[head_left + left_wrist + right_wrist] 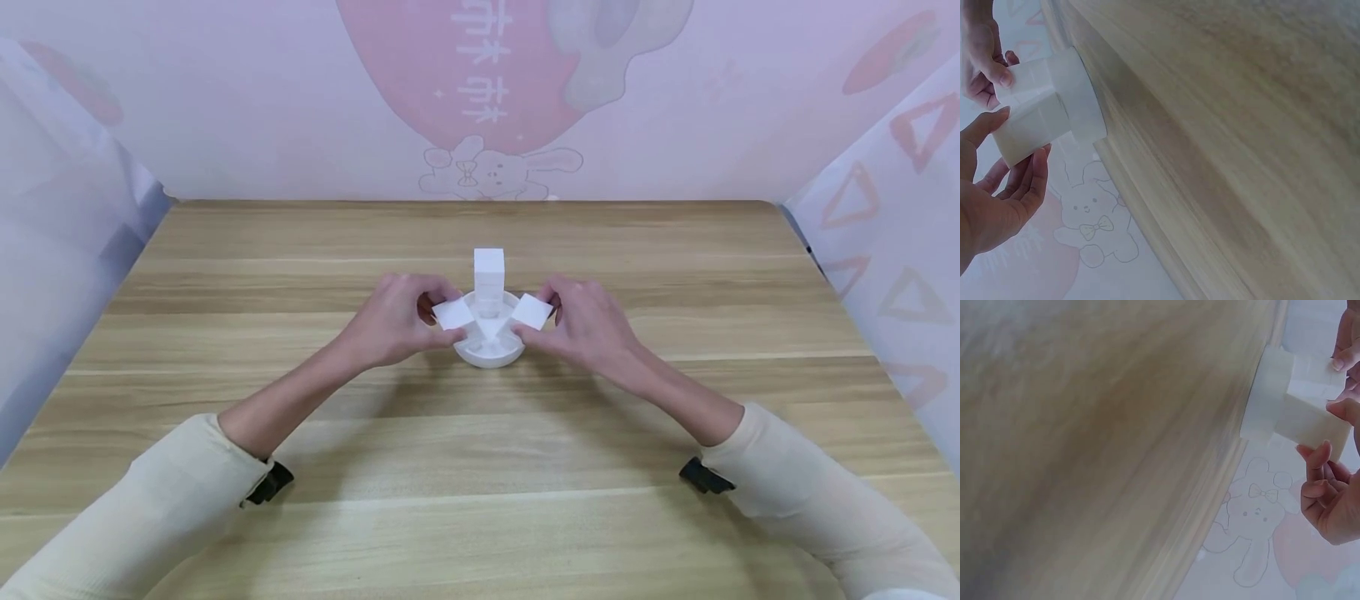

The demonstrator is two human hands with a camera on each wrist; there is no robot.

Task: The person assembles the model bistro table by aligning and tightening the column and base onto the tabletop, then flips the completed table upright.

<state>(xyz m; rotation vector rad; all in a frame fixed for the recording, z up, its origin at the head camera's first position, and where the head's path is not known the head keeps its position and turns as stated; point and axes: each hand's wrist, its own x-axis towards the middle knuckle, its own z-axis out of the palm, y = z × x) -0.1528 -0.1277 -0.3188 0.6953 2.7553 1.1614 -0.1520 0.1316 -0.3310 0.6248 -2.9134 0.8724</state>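
A round white dish (490, 361) sits near the middle of the table with several white square-ended blocks standing in it. My left hand (397, 321) pinches the left block (454, 313) between thumb and fingers near its top. On the other side, my right hand (592, 325) grips the right block (532, 311) the same way. Both blocks lean outward, their lower ends inside the dish. Behind them a third white block (489, 271) stands upright, touched by neither hand. The left wrist view shows the left-hand block (1032, 128) reaching down to the dish wall (1082, 90).
The wood-grain table (480, 517) runs to a pale printed backdrop (262, 125) at its far edge. White printed sheets (900, 250) hang along both sides. Dark straps (705, 477) sit at the sleeve cuffs, above the tabletop.
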